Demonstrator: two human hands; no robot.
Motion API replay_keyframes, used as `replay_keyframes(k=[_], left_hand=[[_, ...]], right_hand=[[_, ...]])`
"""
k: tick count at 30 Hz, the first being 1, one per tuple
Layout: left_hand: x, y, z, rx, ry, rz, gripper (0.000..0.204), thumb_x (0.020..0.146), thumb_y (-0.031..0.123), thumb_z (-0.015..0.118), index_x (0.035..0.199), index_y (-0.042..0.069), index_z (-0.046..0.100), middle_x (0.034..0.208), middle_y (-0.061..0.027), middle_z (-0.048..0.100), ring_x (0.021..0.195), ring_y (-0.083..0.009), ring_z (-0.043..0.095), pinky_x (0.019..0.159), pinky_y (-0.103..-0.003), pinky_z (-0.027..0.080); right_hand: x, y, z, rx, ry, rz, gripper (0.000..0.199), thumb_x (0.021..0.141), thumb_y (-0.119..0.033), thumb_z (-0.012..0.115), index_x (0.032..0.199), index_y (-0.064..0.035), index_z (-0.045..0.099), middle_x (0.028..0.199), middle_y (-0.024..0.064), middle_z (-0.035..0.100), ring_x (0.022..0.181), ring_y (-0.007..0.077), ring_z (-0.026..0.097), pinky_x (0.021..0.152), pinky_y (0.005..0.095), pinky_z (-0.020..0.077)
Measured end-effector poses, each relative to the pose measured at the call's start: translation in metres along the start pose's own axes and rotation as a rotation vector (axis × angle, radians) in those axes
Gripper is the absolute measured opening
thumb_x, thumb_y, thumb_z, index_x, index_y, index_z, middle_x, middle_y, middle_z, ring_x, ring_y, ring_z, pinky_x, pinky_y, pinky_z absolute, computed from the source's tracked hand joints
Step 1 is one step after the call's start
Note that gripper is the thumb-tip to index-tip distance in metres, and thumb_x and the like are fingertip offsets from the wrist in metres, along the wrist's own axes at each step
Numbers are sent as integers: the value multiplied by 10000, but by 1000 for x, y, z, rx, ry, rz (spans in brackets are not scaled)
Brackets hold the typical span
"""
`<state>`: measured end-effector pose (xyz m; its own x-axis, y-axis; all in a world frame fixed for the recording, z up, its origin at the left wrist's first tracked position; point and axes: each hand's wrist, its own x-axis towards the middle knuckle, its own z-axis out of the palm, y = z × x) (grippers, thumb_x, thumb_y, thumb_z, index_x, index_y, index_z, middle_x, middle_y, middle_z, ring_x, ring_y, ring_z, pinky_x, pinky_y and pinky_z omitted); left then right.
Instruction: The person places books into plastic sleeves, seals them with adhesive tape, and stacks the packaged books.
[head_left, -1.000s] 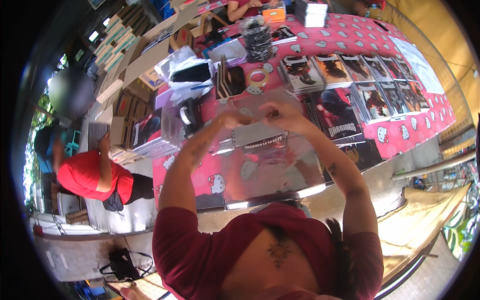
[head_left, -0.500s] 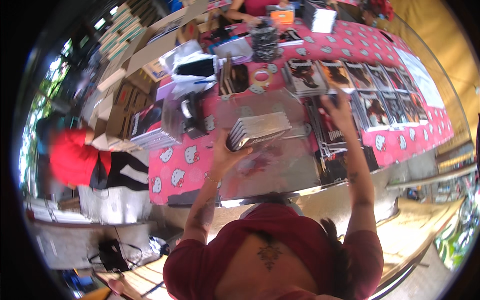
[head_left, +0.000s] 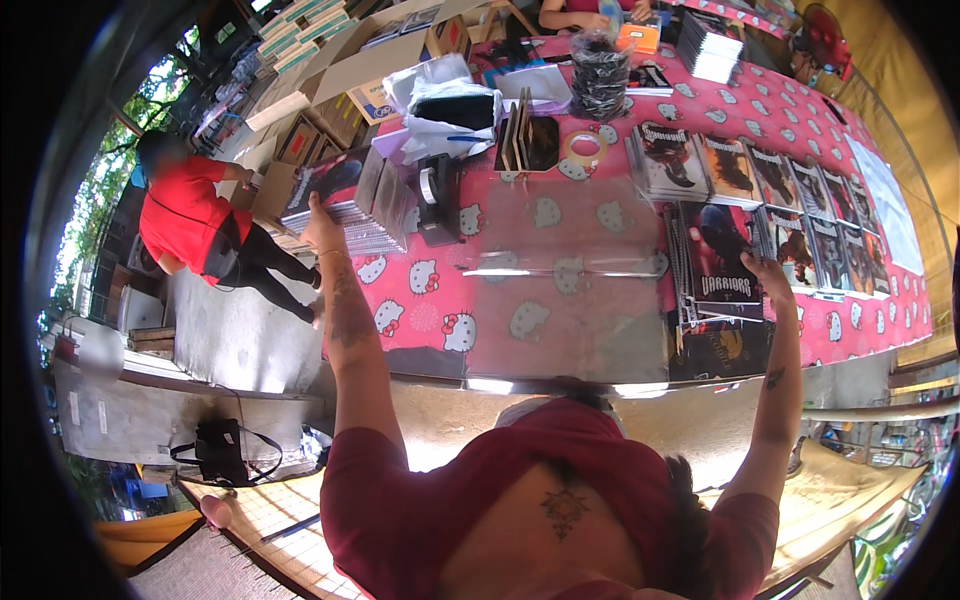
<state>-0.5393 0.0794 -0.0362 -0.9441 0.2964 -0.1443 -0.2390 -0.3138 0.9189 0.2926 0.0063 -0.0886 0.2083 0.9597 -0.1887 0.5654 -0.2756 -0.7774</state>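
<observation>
L hand (head_left: 322, 226) reaches out to the comic stack (head_left: 345, 200) at the table's (head_left: 440, 300) left edge; fingers closed on its near corner, thumb under, seems to grip it. R hand (head_left: 768, 272) lies fairly flat and open on another pile (head_left: 722, 265) at right; grips nothing I can see. Stack looks heavy as a whole, bagged covers prob slick, sheets flex and slide; best taken w/ 2 hands under the edges, not by 1 corner. Clear sheet (head_left: 560, 270) lies between.
</observation>
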Motion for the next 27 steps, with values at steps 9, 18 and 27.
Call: replay_keyframes(k=[9,18,27], left_hand=[[-7,4,-16,556,-265,116,719,827,503,690,1329,13,531,1222,-170,576,1070,-305,540,851,-415,471],[-451,-169,12,452,-1723,415,742,950,346,621,1512,-12,294,1335,-192,527,1167,-338,559,1028,-448,423],[-523,-198,29,591,-1664,-524,562,940,356,666,1312,27,401,1223,-142,518,1047,-272,592,926,-428,499]], right_hand=[[10,5,-6,-64,12,44,397,811,-409,789,705,-55,643,564,-30,466,521,99,425,481,340,312],[4,-32,-5,706,-293,245,464,795,-178,751,1202,-35,580,1021,104,681,877,222,692,802,373,581],[18,-13,-7,464,-212,251,481,790,-223,702,1213,-47,557,970,87,669,840,198,681,734,352,582]])
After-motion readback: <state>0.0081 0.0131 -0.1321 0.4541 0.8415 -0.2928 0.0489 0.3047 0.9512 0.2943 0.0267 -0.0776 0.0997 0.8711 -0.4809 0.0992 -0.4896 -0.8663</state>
